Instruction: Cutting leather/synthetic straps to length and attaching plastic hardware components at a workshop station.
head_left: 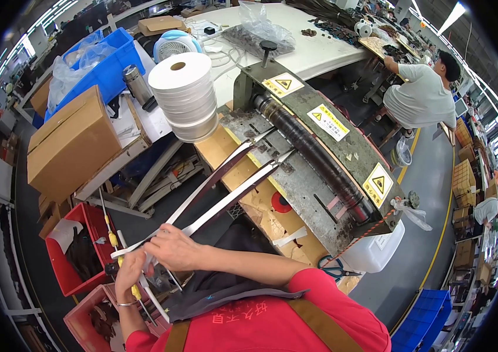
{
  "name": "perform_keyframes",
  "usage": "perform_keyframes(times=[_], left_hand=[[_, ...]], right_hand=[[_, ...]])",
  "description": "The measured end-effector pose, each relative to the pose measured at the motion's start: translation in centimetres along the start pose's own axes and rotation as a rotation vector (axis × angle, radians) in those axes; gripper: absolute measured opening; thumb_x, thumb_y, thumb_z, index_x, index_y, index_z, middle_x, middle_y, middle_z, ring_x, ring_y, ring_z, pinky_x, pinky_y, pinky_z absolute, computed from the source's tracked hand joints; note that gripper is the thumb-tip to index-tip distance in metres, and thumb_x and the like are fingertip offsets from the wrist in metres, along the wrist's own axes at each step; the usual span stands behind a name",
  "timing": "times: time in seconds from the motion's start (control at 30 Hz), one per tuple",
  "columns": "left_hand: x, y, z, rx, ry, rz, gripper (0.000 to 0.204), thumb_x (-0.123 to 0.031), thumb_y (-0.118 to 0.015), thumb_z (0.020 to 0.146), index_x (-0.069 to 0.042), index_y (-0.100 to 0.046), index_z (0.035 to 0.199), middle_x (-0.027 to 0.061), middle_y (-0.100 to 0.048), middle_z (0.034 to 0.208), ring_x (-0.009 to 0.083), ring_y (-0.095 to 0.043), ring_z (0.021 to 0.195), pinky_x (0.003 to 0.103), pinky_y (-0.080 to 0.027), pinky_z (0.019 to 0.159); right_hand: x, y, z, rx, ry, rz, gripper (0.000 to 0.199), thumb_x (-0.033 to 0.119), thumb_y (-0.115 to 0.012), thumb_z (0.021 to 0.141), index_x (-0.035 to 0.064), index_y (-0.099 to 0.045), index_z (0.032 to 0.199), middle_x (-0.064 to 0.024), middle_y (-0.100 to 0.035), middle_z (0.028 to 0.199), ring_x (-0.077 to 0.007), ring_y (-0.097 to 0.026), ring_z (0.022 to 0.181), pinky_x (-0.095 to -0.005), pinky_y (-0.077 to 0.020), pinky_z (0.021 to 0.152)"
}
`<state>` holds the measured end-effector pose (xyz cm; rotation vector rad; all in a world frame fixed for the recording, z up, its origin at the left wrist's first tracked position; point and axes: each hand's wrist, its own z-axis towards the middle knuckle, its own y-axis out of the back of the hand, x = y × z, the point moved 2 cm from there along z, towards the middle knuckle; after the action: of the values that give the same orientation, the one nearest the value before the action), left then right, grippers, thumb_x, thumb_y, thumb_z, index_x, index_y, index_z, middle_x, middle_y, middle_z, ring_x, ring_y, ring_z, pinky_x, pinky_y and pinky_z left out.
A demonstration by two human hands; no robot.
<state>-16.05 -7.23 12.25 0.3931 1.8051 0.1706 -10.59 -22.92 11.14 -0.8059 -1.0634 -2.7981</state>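
Note:
Two long strips, a near one [228, 198] and a far one [213, 178], run from the roller machine's metal bed toward my hands. Each shows a white face and a dark brown one. My right hand [169, 247] is closed on the strips where they come together. Below and left of it, my left hand [130, 271] has its fingers bent around white strip material, partly hidden by the right hand. The machine's dark roller [313, 155] lies beyond the strips' far ends, under a green metal cover [304, 100] with yellow warning labels.
A large white tape roll [181, 94] stands left of the machine. Farther left are a cardboard box [73, 141] and a blue crate [93, 73]. A red bin [70, 258] sits near my left hand. Scissors [337, 270] lie at the right. Another person [419, 94] sits at back right.

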Motion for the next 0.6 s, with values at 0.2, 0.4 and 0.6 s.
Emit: perform_keyframes(times=[0.2, 0.4, 0.6], left_hand=[[2.9, -0.4, -2.3, 0.123, -0.166, -0.794, 0.037, -0.040, -0.052, 0.082, -0.002, -0.055, 0.079, 0.0048, -0.049, 0.049, 0.0137, -0.047, 0.041, 0.028, -0.045, 0.043], [-2.7, 0.3, -0.4, -0.604, -0.454, -0.616, 0.026, -0.022, -0.045, 0.088, 0.003, -0.052, 0.092, 0.0143, -0.060, 0.092, 0.0218, -0.057, 0.085, 0.033, -0.043, 0.082], [1.3, 0.1, 0.3, -0.194, -0.020, 0.132, 0.026, -0.018, -0.043, 0.086, 0.001, -0.052, 0.070, 0.0039, -0.051, 0.054, 0.0092, -0.046, 0.049, 0.025, -0.037, 0.046]], right_hand=[[-1.0, -1.6, -1.0, 0.018, -0.058, -0.055, 0.025, 0.006, -0.056, 0.063, 0.0063, -0.051, 0.087, -0.0052, -0.050, 0.068, -0.0199, -0.053, 0.069, -0.0340, -0.0376, 0.078], [0.0, -3.9, -2.7, 0.124, -0.085, 0.046, 0.023, 0.005, -0.055, 0.066, 0.0058, -0.050, 0.088, -0.0076, -0.051, 0.068, -0.0242, -0.055, 0.071, -0.0408, -0.0361, 0.084], [-0.3, -1.4, -0.6, 0.021, -0.029, -0.021, 0.016, 0.006, -0.055, 0.065, 0.0061, -0.049, 0.080, -0.0065, -0.048, 0.067, -0.0215, -0.051, 0.069, -0.0363, -0.0357, 0.081]])
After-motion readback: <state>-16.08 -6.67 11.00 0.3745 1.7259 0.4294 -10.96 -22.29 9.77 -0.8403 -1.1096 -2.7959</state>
